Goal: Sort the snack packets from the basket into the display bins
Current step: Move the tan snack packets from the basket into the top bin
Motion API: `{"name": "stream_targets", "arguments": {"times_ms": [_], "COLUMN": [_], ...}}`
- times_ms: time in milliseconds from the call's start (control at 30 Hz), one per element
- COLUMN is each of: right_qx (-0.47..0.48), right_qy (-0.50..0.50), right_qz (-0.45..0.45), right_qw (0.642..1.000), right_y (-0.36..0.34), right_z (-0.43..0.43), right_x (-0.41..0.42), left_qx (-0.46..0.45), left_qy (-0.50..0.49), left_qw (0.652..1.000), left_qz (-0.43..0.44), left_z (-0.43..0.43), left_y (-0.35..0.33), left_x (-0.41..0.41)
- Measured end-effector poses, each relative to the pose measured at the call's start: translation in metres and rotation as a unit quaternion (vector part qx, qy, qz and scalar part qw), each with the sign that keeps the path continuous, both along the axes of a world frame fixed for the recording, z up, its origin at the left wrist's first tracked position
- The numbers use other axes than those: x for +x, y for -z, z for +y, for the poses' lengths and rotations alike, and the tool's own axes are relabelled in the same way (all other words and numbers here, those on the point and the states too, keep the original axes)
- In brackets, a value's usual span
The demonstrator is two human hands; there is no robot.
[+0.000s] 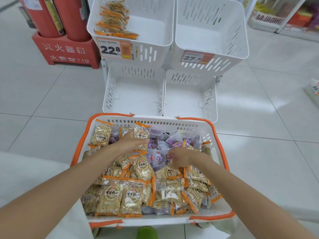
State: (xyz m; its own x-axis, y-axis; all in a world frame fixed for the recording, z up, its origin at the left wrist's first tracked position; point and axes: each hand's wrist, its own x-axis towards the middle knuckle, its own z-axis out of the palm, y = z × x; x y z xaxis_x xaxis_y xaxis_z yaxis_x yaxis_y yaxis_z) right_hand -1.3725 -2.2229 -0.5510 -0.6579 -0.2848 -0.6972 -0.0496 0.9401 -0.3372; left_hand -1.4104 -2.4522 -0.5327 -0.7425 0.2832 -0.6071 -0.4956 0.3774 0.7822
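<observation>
A white basket with orange handles sits low in front of me, full of tan snack packets with orange edges and purple packets. My left hand grips several tan packets just above the pile at the basket's back left. My right hand reaches into the middle, fingers curled and pinching among purple and tan packets; what it holds is hidden. Beyond the basket stand white display bins: the upper left bin holds several tan packets, the upper right bin holds nothing.
Two lower bins sit under the upper ones, both bare inside. Price tags hang on the upper bins. A red fire-extinguisher box stands at the left. Shelving is at the far right. Tiled floor surrounds everything.
</observation>
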Motion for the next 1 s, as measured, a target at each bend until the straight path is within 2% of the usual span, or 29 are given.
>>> {"name": "stream_targets", "arguments": {"times_ms": [100,233,300,400,467,500,600,667,733,800,900,1000], "right_qx": [-0.123,-0.273,-0.289,-0.237,-0.227,-0.245,-0.306,-0.264,-0.180,-0.122,-0.103,-0.106], "right_qy": [0.076,0.180,0.179,0.095,0.059,0.074,0.185,0.210,0.187,0.135,0.086,0.104], "right_qz": [0.013,0.107,0.171,0.281,0.330,0.331,0.288,0.228,0.114,0.028,0.014,-0.001], "right_qw": [0.989,0.939,0.925,0.925,0.915,0.908,0.888,0.914,0.959,0.983,0.991,0.989], "right_y": [-0.009,-0.033,-0.043,-0.053,-0.058,-0.060,-0.058,-0.049,-0.034,-0.014,0.009,0.014], "right_z": [-0.002,-0.021,-0.034,-0.047,-0.055,-0.059,-0.066,-0.062,-0.062,-0.065,-0.068,-0.065], "right_x": [-0.005,-0.019,-0.025,-0.030,-0.030,-0.031,-0.033,-0.035,-0.029,-0.017,-0.008,-0.012], "left_qx": [-0.006,-0.006,0.020,0.077,0.054,0.035,0.020,0.014,0.025,0.032,0.041,0.037], "left_qy": [0.025,0.089,0.097,0.077,0.084,0.084,0.009,-0.051,-0.083,-0.106,-0.126,-0.136], "left_qw": [0.999,0.996,0.995,0.992,0.994,0.995,1.000,0.998,0.996,0.994,0.991,0.990], "left_qz": [0.019,0.005,-0.029,-0.065,-0.051,-0.035,-0.014,0.016,0.022,0.017,0.014,0.008], "left_z": [-0.001,0.001,0.003,0.002,-0.001,-0.004,-0.016,-0.026,-0.036,-0.041,-0.042,-0.043], "left_y": [-0.007,-0.014,-0.015,-0.018,-0.024,-0.026,-0.025,-0.020,-0.017,-0.016,-0.018,-0.013], "left_x": [0.002,0.004,0.006,0.002,-0.002,-0.003,-0.007,-0.011,-0.013,-0.014,-0.010,-0.009]}}
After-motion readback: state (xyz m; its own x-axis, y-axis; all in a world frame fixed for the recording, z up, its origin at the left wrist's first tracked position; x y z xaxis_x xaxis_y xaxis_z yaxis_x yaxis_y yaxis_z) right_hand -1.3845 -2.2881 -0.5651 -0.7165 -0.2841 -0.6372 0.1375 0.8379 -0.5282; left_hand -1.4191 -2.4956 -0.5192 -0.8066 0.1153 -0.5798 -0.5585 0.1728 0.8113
